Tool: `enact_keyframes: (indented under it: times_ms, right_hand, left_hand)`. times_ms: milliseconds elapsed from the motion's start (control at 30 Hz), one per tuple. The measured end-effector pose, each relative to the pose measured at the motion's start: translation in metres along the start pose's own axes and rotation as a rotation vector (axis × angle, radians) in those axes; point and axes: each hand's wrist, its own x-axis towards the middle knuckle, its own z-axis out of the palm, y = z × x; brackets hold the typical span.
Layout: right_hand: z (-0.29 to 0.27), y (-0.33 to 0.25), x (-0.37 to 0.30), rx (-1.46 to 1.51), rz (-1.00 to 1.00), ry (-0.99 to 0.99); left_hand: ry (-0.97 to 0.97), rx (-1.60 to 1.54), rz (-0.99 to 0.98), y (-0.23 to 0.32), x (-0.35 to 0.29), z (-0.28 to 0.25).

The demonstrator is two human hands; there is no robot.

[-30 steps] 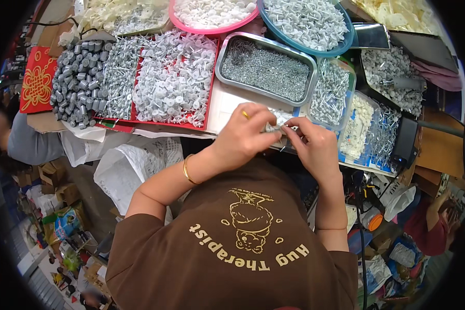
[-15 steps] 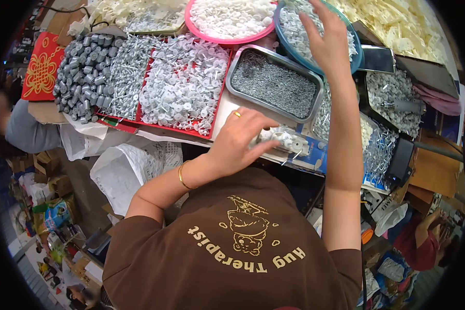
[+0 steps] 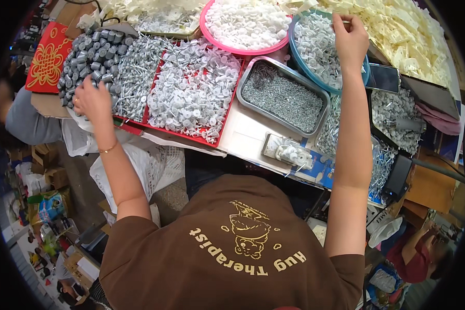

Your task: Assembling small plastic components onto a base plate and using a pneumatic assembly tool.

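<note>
On the left, my left hand reaches down onto a heap of grey metallic cylinders. Its fingers are apart and touch the near edge of the heap. My right hand is over the right side of a blue round basin filled with white-headed metal pins. The fingers there are curled together in a pinch, and whatever lies between them is too small to make out. Between my arms, near the table's front edge, a small pale block-like fixture bears several white pieces.
Beside the cylinders are thin metal pins and a red tray of white-headed pins. A metal tray holds tiny metal parts; behind it stands a pink basin of white pieces. A phone and cream plastic parts are at right.
My left hand has moved from the fixture at the table's front to the grey cylinders on the left. My right hand, spread before over the blue basin, has curled into a pinch.
</note>
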Motion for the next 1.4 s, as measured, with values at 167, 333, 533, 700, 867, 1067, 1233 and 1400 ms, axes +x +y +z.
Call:
enact_keyframes:
  times_ms: [167, 333, 533, 700, 867, 1067, 1233, 1400]
  right_hand:
    - [0.012, 0.021, 0.038, -0.824, -0.316, 0.129]
    - [-0.005, 0.038, 0.073, -0.507, -0.412, -0.249]
    - [-0.051, -0.02, -0.006, -0.189, -0.188, -0.046]
    - [-0.086, 0.007, -0.084, 0.412, 0.198, -0.013]
    - [-0.107, 0.007, -0.122, 0.57, 0.34, -0.112]
    - [-0.128, 0.006, -0.162, 0.654, 0.353, -0.187]
    - [-0.148, -0.012, -0.196, 0.398, 0.378, -0.173]
    - [-0.124, -0.023, -0.218, 0.208, 0.223, -0.134]
  left_hand:
    - [-0.158, 0.019, -0.006, -0.025, 0.017, 0.028]
    - [-0.151, -0.067, 0.077, -0.025, 0.019, 0.02]
    - [-0.302, 0.003, 0.097, -0.025, 0.039, -0.006]
    - [-0.287, -0.335, 0.116, -0.016, 0.028, 0.013]
    - [-0.26, -0.32, 0.268, -0.026, 0.032, 0.016]
    - [-0.081, -0.352, 0.287, -0.026, 0.019, 0.025]
    - [-0.013, -0.817, 0.176, 0.041, -0.012, -0.03]
    - [-0.449, -1.438, 0.565, 0.157, -0.1, -0.152]
